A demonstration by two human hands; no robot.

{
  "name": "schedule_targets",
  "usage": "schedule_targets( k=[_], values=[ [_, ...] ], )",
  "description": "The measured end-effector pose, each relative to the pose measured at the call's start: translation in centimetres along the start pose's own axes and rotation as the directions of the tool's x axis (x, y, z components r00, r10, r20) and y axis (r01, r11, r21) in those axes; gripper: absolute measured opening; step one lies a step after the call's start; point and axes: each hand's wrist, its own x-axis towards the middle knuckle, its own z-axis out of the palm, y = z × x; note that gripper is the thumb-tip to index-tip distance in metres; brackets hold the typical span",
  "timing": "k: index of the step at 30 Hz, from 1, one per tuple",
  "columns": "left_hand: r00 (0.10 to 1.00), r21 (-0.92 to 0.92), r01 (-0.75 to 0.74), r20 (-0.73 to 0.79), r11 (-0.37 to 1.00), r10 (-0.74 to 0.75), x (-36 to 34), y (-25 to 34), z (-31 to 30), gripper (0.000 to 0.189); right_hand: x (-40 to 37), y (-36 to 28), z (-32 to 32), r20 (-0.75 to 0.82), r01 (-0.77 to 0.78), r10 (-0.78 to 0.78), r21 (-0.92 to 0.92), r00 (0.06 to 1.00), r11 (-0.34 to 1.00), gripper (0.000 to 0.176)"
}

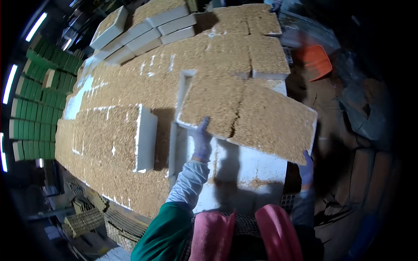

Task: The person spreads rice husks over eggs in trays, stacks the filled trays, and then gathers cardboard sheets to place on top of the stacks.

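Two white foam trays filled with brown granular material lie side by side in front of me, a left tray (213,102) and a right tray (274,122), with a dark crack between them. My left hand (202,141), gloved, grips the near edge of the left tray, its thumb on top. My right hand (307,169), also gloved, holds the near right corner of the right tray. The right tray is tilted and stands out past the row behind it. Beneath them a white surface (257,167) shows, with scattered brown crumbs.
Filled trays (130,82) cover the left and back, with stacked trays (154,32) at the back. A raised tray (146,139) stands left of my left hand. An orange scoop (318,63) lies at the right. Green-sided boxes (32,108) are stacked far left. Another person's hand (275,6) is at the top.
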Motion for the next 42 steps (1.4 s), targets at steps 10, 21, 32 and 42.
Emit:
schedule_targets(
  k=[10, 21, 32, 42],
  values=[
    [0.957, -0.271, -0.125, 0.219, 0.955, 0.188, -12.5, 20.1, -2.7, 0.034, -16.9, -0.5, 13.7, -0.009, 0.268, -0.271, -0.096, 0.963, 0.958, 0.044],
    [0.969, -0.047, -0.232, 0.081, 0.972, 0.235, -5.6, 43.6, -33.8, 0.050, -20.5, 18.6, 43.7, 0.241, 0.140, -0.037, -0.427, 0.970, 0.893, 0.070],
    [0.989, 0.071, -0.018, -0.144, 0.997, 0.028, -3.0, 47.3, -40.9, 0.051, -23.4, 15.8, 52.7, 0.509, 0.510, 0.076, -0.860, 0.858, 0.001, 0.059],
    [0.802, 0.598, -0.293, -0.271, 0.746, 0.532, -17.4, 31.1, -53.5, 0.029, -10.5, 19.9, 5.3, 0.096, -0.294, -0.652, -0.837, 0.752, -0.462, 0.038]
  ],
)
